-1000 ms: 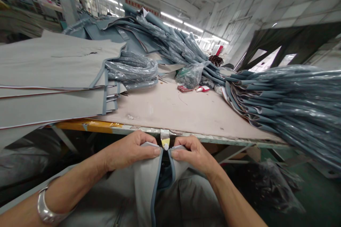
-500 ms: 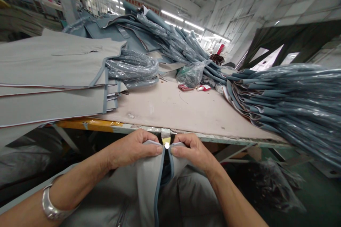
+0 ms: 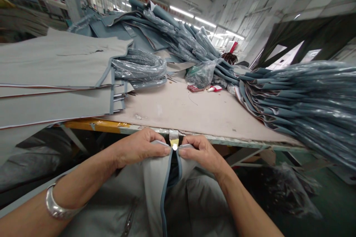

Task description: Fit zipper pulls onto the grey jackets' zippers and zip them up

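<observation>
A grey fabric piece with blue edge binding [image 3: 155, 177] hangs from both hands over my lap. My left hand [image 3: 141, 144] pinches its top edge between thumb and fingers. On the other side of the split, my right hand [image 3: 200, 152] grips the matching edge the same way. Between the thumbs, a small shiny round metal part [image 3: 175, 147] sits at the top of the split, right by a metal-and-yellow tab [image 3: 174, 139] fixed at the table's front edge. Whether the fabric is hooked on that part, I cannot tell.
The beige tabletop [image 3: 167, 107] carries stacked grey panels [image 3: 61, 66] at left and plastic-wrapped blue bundles [image 3: 314, 96] at right. Farther back lie a red box [image 3: 194, 88], a red-and-white bottle [image 3: 214, 88] and a clear bag [image 3: 203, 74]. A plastic bag [image 3: 292, 192] lies below.
Both hands keep their pinch on the fabric and sit slightly higher in the picture. The view has shifted a little; nothing was let go.
</observation>
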Available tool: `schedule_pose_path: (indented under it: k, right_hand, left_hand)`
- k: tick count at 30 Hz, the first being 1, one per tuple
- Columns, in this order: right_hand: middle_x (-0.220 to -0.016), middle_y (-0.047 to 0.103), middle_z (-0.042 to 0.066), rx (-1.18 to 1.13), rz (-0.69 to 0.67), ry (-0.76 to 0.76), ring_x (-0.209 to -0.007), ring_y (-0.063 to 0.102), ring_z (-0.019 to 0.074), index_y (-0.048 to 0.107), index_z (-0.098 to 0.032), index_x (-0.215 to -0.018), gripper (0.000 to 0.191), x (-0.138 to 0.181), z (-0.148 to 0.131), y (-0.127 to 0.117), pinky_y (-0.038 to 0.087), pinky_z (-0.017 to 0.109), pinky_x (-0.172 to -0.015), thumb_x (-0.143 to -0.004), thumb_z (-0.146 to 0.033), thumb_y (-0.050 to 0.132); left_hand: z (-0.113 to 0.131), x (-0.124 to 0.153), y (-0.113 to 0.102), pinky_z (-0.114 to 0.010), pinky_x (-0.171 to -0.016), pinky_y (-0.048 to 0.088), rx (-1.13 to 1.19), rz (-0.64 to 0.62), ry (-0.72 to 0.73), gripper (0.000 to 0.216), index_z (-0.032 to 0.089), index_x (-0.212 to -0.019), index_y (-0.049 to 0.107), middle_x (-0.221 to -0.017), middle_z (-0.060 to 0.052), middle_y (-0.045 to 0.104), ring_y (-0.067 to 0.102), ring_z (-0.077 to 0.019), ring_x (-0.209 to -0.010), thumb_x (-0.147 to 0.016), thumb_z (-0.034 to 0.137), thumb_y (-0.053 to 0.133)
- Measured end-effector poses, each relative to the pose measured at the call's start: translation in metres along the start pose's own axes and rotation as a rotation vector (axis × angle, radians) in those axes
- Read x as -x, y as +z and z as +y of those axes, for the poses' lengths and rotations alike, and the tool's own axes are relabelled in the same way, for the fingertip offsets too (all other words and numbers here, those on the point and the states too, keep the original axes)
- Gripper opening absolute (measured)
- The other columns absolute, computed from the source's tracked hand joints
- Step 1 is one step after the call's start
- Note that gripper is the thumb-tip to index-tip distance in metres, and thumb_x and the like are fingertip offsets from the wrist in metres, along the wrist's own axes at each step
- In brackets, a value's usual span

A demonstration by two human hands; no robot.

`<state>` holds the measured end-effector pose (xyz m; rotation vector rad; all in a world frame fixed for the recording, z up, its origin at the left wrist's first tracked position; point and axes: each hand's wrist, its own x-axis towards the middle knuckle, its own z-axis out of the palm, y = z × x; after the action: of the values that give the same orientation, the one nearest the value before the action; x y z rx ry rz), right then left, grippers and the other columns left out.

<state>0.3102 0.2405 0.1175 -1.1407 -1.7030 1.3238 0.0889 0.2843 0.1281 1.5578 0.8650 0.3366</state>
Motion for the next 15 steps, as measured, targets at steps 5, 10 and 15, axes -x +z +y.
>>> schedule_pose_path:
  k: [5,10,15]
  right_hand:
    - [-0.058,0.040,-0.004,-0.005,-0.006,-0.007,-0.058,0.032,0.0098,0.055,-0.015,-0.064,0.030,-0.0015,-0.0002,0.0001,0.023,0.024,-0.054,-0.073,-0.041,0.068]
    - [-0.059,0.040,-0.004,-0.019,0.004,-0.010,-0.058,0.032,0.0098,0.055,-0.016,-0.064,0.031,-0.0012,0.0000,0.0001,0.023,0.024,-0.055,-0.074,-0.041,0.069]
    - [-0.059,0.040,-0.004,-0.038,0.004,-0.005,-0.058,0.031,0.0099,0.056,-0.015,-0.064,0.031,-0.0016,-0.0006,0.0004,0.023,0.023,-0.054,-0.074,-0.041,0.070]
  left_hand:
    - [0.0017,0.0013,-0.0003,-0.020,-0.049,0.021,-0.009,0.029,0.000,0.041,0.013,-0.067,0.064,-0.057,0.004,0.044,0.031,-0.0073,-0.055,-0.068,0.052,0.072]
    - [0.0040,0.0016,-0.0003,-0.020,-0.050,0.022,0.020,0.024,-0.017,0.039,0.013,-0.068,0.065,-0.059,0.004,0.045,0.033,-0.0075,-0.056,-0.067,0.051,0.074]
    - [-0.0002,0.0037,-0.0028,-0.021,-0.048,0.018,-0.053,0.001,-0.026,0.043,0.013,-0.067,0.063,-0.057,0.005,0.040,0.028,-0.0069,-0.054,-0.071,0.055,0.071]
